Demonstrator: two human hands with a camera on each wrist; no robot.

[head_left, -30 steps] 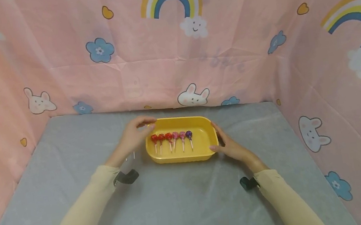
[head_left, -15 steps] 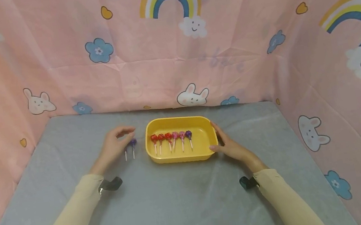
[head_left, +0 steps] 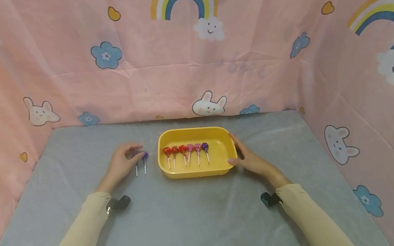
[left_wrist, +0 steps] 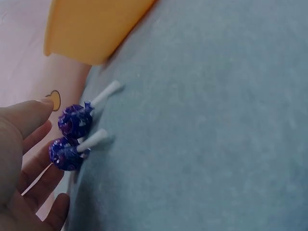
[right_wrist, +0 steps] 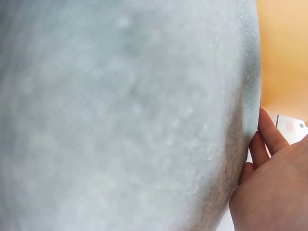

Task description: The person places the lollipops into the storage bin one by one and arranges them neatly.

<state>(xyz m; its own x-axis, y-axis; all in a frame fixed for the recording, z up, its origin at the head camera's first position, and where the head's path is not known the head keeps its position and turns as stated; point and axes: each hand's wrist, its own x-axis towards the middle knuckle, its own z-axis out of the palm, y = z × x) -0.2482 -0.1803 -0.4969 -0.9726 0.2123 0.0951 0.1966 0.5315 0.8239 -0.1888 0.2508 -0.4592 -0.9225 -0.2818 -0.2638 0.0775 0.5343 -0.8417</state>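
My left hand (head_left: 121,163) is over two purple-wrapped lollipops lying on the cloth left of a yellow tray (head_left: 217,130). In the left wrist view its thumb is apart from the nearer lollipop heads, one lollipop (left_wrist: 75,121) and the other lollipop (left_wrist: 66,154), with the fingers spread just behind them. Their white sticks point away from the palm. My right hand (head_left: 253,159) holds the tray's right end, thumb at the front corner and fingers along the outer wall. Inside the tray lies a row of red, pink and purple lollipops (head_left: 182,149).
A grey cloth (head_left: 203,219) covers the table. Pink printed curtains (head_left: 153,78) enclose it at the back and sides. The tray's right part shows bare yellow floor beside the purple lollipop (head_left: 205,146).
My left hand has drawn back from the tray's left rim and come down over the two purple lollipops on the cloth. The right hand stays at the tray.
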